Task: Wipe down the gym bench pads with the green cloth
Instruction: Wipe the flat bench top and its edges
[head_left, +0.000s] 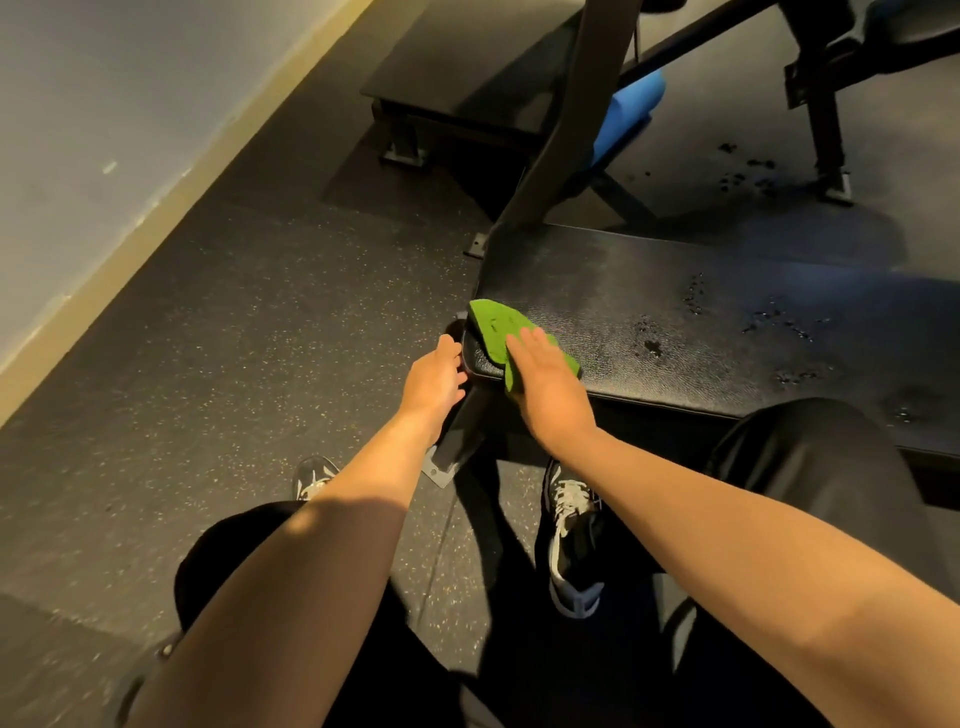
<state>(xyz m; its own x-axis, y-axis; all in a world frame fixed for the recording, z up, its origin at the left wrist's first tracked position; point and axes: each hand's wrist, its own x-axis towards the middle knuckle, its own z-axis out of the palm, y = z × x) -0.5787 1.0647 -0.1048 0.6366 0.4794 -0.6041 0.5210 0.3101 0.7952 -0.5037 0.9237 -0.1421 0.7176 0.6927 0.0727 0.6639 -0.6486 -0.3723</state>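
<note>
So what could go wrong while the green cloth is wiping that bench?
Two things, maybe. The green cloth sits right at the bench pad's corner, hanging partly over the near edge under the flat right hand, so it might slide off onto the floor. Also, the wet drops lie further along the pad, away from the cloth, so they could get missed.

Floor (234, 338): dark speckled rubber matting, with droplets (748, 171) at far right. Wall (78, 130): grey, yellow skirting (171, 208). Blue padded roller (631, 106) at top centre.
</note>
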